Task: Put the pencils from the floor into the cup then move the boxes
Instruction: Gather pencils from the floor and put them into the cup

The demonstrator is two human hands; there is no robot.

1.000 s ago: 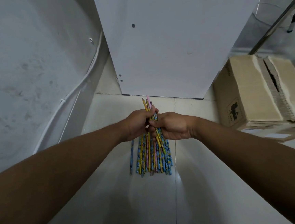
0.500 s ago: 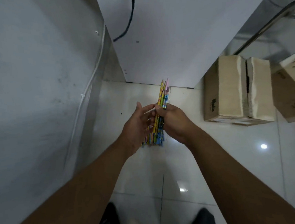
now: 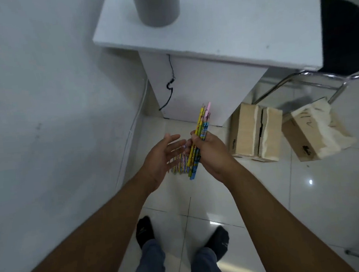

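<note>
Head view looks down on your white surface [image 3: 240, 22], its corner jutting over the tiled floor [image 3: 331, 198], with a black chair [image 3: 342, 34] at its right. Two cardboard boxes sit on the floor below that corner: the closed box [image 3: 254, 135], and the torn box [image 3: 317, 132] just beside it to the right. A grey cup [image 3: 156, 5] stands upright on the surface's far left part. Both your forearms reach forward over the floor. Your right grip [image 3: 210, 152] is curled around a bundle of pencils [image 3: 202, 129], held near upright, upper ends tilted toward the surface. Your left grip [image 3: 162, 159] is spread, fingers straight, palm turned toward the bundle, just beside it. More loose pencils [image 3: 180, 164] lie on the floor, seen past your left fingers.
</note>
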